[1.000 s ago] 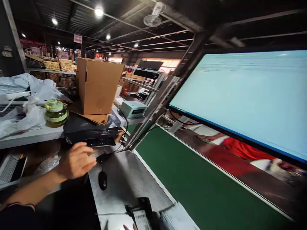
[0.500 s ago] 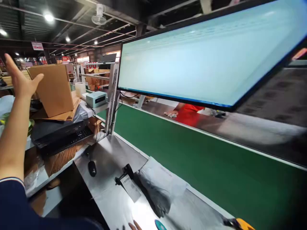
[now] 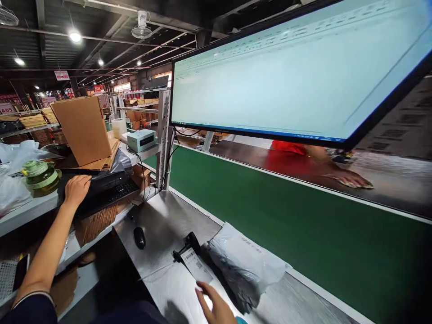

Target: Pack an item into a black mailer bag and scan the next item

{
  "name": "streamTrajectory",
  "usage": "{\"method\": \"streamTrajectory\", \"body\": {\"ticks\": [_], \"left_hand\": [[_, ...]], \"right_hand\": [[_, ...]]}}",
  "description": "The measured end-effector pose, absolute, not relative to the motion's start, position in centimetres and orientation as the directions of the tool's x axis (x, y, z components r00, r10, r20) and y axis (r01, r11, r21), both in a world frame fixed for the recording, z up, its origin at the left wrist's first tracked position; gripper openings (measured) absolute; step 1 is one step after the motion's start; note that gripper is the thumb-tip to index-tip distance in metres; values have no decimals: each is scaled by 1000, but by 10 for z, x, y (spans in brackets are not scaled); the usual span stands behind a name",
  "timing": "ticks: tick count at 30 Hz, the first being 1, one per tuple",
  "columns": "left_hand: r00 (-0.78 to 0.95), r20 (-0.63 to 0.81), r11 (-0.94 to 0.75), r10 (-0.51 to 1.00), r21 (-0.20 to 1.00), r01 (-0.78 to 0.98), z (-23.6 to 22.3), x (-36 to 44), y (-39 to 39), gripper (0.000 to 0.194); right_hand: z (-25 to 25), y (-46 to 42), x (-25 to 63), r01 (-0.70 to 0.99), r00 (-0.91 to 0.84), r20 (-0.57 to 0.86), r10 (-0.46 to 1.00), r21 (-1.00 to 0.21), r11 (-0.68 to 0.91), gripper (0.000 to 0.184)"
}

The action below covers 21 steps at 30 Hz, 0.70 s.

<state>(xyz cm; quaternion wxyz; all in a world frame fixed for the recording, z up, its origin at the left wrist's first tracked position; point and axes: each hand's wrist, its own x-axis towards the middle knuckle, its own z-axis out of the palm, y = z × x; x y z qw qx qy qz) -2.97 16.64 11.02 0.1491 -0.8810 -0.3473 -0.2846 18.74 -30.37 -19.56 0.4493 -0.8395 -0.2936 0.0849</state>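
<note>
My left hand (image 3: 77, 190) is lowered to the side shelf, at the black plastic (image 3: 97, 180) beside the keyboard (image 3: 118, 193). Its fingers are bent and pressed together; what they grip, if anything, is hidden. My right hand (image 3: 216, 303) is at the bottom edge, thumb and forefinger apart, just below a printed label (image 3: 197, 265). That label comes out of a small black holder (image 3: 185, 246) on the metal bench. Right of it lies a grey-white plastic mailing bag (image 3: 245, 256). Part of a teal round thing (image 3: 240, 320) shows beside my right hand.
A cardboard box (image 3: 83, 130) stands on the shelf, with a green-lidded jar (image 3: 42, 177) and a small printer (image 3: 141, 140) near it. A black mouse (image 3: 139, 237) lies on the bench. The green conveyor (image 3: 286, 216) runs behind, under a large monitor (image 3: 270, 81). Another person's hand (image 3: 353, 177) rests beyond.
My left hand has dropped from beside the cardboard box to the black plastic, its fingers closing. My right hand has come further into view by the label. The other person's hand has moved right.
</note>
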Motion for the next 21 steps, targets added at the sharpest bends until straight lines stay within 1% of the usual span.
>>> {"method": "streamTrajectory", "body": {"ticks": [1, 2, 3, 5, 6, 8, 9, 11, 12, 13, 15, 17, 19, 21], "left_hand": [[603, 597, -716, 529, -67, 695, 115, -28, 165, 40], [608, 590, -715, 531, -72, 695, 119, -26, 163, 40], [611, 582, -711, 537, -77, 699, 122, -23, 161, 39], [619, 557, -699, 554, -93, 709, 126, -19, 159, 39], [625, 545, -696, 558, -102, 711, 126, -17, 159, 39], [645, 534, -703, 546, -127, 700, 122, -16, 162, 42], [654, 537, -709, 533, -140, 691, 119, -17, 164, 43], [668, 550, -717, 501, -169, 676, 111, -20, 173, 43], [675, 557, -716, 484, -191, 671, 107, -22, 179, 43], [680, 564, -712, 468, -214, 668, 105, -23, 186, 43], [691, 590, -709, 419, -263, 654, 104, -25, 202, 44], [692, 626, -722, 360, -284, 632, 108, -26, 215, 43], [691, 647, -745, 323, -276, 607, 114, -27, 221, 44], [675, 670, -770, 308, -242, 591, 120, -27, 221, 46]], "right_hand": [[-164, -279, 203, 472, 755, 158, 636, -804, -361, 35], [-125, -249, 216, 554, 696, 230, 680, -775, -305, 38], [-82, -217, 225, 649, 616, 305, 726, -719, -248, 39], [8, -144, 226, 818, 409, 440, 799, -565, -107, 37], [50, -107, 219, 874, 310, 502, 807, -484, -35, 38], [118, -37, 192, 949, 155, 581, 799, -312, 43, 39], [143, -6, 176, 973, 66, 597, 800, -215, 80, 38], [174, 48, 148, 981, -169, 580, 797, 24, 190, 37], [183, 70, 139, 968, -251, 547, 798, 132, 215, 39], [188, 89, 133, 957, -284, 524, 803, 203, 205, 41], [192, 116, 131, 951, -270, 465, 843, 263, 160, 46], [192, 129, 133, 951, -241, 395, 887, 280, 134, 51], [191, 131, 136, 946, -232, 348, 908, 298, 127, 54], [192, 127, 139, 939, -233, 333, 914, 322, 122, 56]]}}
